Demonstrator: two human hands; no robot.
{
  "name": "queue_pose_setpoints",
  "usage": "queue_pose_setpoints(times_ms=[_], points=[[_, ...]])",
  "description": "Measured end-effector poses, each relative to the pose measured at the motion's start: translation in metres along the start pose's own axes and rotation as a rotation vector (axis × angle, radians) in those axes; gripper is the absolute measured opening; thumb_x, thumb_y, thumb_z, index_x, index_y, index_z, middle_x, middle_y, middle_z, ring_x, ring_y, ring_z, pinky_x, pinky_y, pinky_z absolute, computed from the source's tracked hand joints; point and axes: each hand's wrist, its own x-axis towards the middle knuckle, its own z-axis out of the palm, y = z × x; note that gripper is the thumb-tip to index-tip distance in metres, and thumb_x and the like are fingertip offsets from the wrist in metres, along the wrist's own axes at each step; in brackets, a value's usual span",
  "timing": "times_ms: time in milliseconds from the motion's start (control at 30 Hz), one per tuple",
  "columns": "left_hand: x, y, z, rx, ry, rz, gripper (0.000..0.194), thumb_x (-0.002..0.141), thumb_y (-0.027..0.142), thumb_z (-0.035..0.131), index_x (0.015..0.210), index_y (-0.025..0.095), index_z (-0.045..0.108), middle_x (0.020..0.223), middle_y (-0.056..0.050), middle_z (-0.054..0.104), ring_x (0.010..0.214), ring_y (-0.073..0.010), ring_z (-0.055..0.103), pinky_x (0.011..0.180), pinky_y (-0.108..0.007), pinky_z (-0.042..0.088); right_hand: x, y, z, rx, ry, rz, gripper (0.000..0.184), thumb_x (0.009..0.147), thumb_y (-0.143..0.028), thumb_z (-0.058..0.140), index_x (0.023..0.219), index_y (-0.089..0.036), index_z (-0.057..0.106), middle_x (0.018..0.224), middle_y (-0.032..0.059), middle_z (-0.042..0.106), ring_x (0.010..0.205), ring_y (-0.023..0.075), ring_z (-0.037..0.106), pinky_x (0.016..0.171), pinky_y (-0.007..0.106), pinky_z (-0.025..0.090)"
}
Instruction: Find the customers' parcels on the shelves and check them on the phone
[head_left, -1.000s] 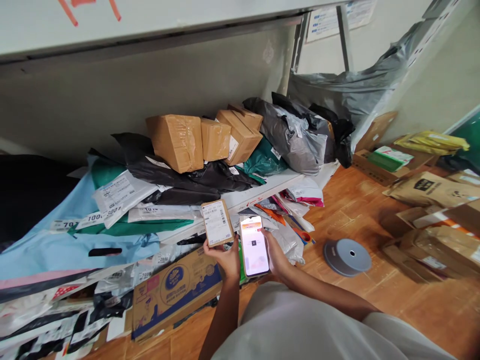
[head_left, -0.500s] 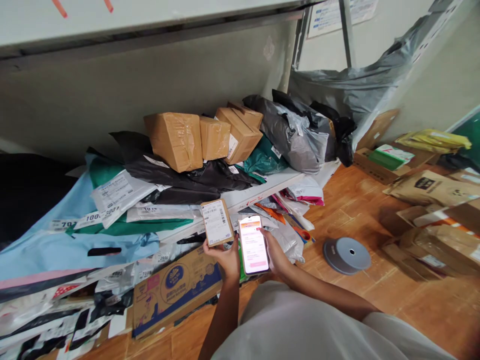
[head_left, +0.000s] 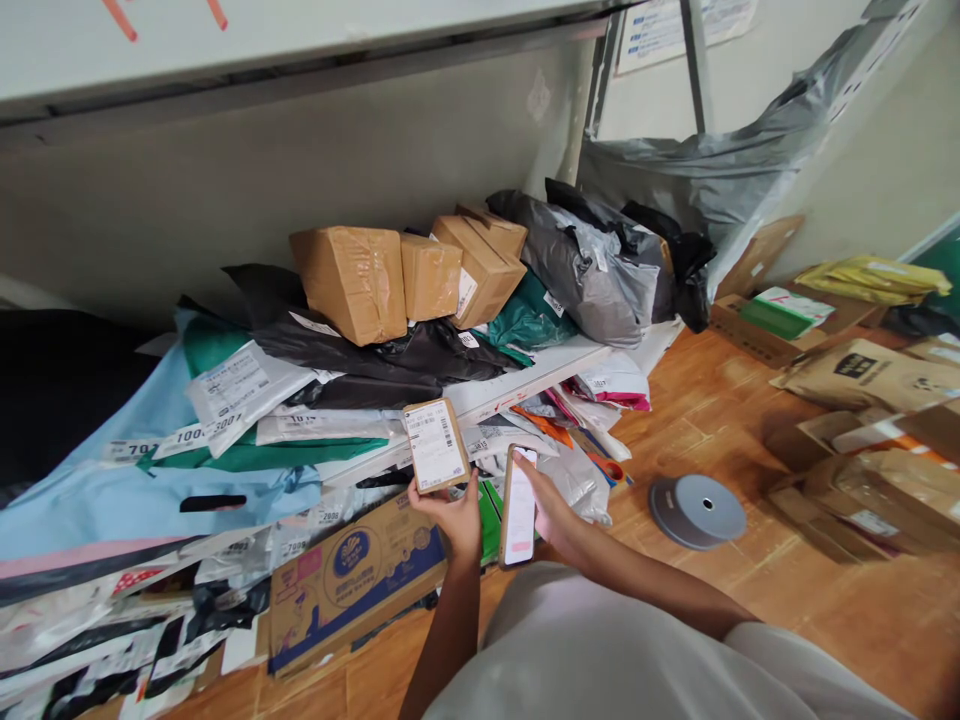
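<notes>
My left hand [head_left: 456, 518] grips the lower edge of a small brown cardboard parcel [head_left: 436, 447] whose white shipping label faces up. Beside it, my right hand [head_left: 549, 500] is closed around a smartphone [head_left: 519, 515], its lit screen turned partly to the right. A gap separates phone and parcel. Just past both hands runs the edge of a low white shelf [head_left: 510, 392]. On that shelf lie brown boxes [head_left: 351, 283], black plastic mailers [head_left: 330, 345] and a white mailer [head_left: 244, 390] with a printed label.
Grey bags [head_left: 585, 265] fill the shelf's right end. Below it lie a large printed carton [head_left: 356, 580] and several labelled mailers. A round grey object [head_left: 697, 512] sits on the wooden floor [head_left: 679, 400]. Cardboard boxes [head_left: 862, 500] stand at the right. An upper shelf [head_left: 300, 50] hangs over the parcels.
My right hand has tilted the phone and drawn it slightly right and down, away from the parcel. The parcel stays nearly where it was in my left hand.
</notes>
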Motion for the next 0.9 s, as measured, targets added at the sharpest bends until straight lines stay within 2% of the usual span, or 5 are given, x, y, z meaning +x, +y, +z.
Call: queue_pose_setpoints(times_ms=[200, 433, 667, 800, 900], points=[[0.002, 0.002, -0.001, 0.02, 0.005, -0.008, 0.097, 0.059, 0.023, 0.088, 0.134, 0.025, 0.027, 0.134, -0.016, 0.045, 0.119, -0.0242, 0.055, 0.098, -0.04, 0.05, -0.01, -0.006, 0.001, 0.061, -0.101, 0.043, 0.054, 0.078, -0.064, 0.063, 0.109, -0.02, 0.066, 0.091, 0.0086, 0.076, 0.094, 0.0305, 0.071, 0.085, 0.045, 0.055], [0.004, 0.006, -0.006, -0.018, -0.05, -0.007, 0.094, 0.062, 0.02, 0.083, 0.135, 0.027, 0.025, 0.139, -0.017, 0.042, 0.122, -0.0244, 0.053, 0.099, -0.04, 0.049, -0.02, -0.006, -0.011, 0.062, -0.171, -0.006, 0.047, 0.084, -0.059, 0.055, 0.103, -0.018, 0.068, 0.091, 0.008, 0.075, 0.09, 0.0272, 0.071, 0.083, 0.038, 0.055], [0.014, 0.009, -0.021, 0.009, -0.03, -0.051, 0.096, 0.058, 0.014, 0.08, 0.138, 0.023, 0.027, 0.136, -0.017, 0.044, 0.117, -0.0245, 0.056, 0.093, -0.037, 0.052, -0.024, -0.003, -0.046, 0.303, -0.375, 0.269, 0.059, 0.089, -0.064, 0.046, 0.112, -0.013, 0.065, 0.099, 0.0111, 0.075, 0.087, 0.0243, 0.071, 0.081, 0.035, 0.054], [0.006, 0.014, -0.026, -0.035, 0.039, -0.019, 0.093, 0.059, 0.012, 0.078, 0.137, 0.024, 0.029, 0.135, -0.016, 0.046, 0.115, -0.0228, 0.058, 0.094, -0.036, 0.051, -0.024, -0.021, -0.064, 0.367, -0.52, 0.406, 0.09, 0.079, -0.087, 0.035, 0.121, -0.011, 0.061, 0.115, 0.0156, 0.07, 0.099, 0.0276, 0.068, 0.085, 0.04, 0.053], [-0.003, 0.019, -0.03, -0.024, 0.133, 0.005, 0.09, 0.06, 0.012, 0.078, 0.136, 0.023, 0.032, 0.132, -0.015, 0.046, 0.115, -0.022, 0.057, 0.097, -0.038, 0.049, -0.016, -0.039, -0.07, 0.348, -0.577, 0.477, 0.091, 0.08, -0.086, 0.034, 0.123, -0.01, 0.06, 0.118, 0.0166, 0.068, 0.099, 0.0271, 0.068, 0.088, 0.04, 0.053]])
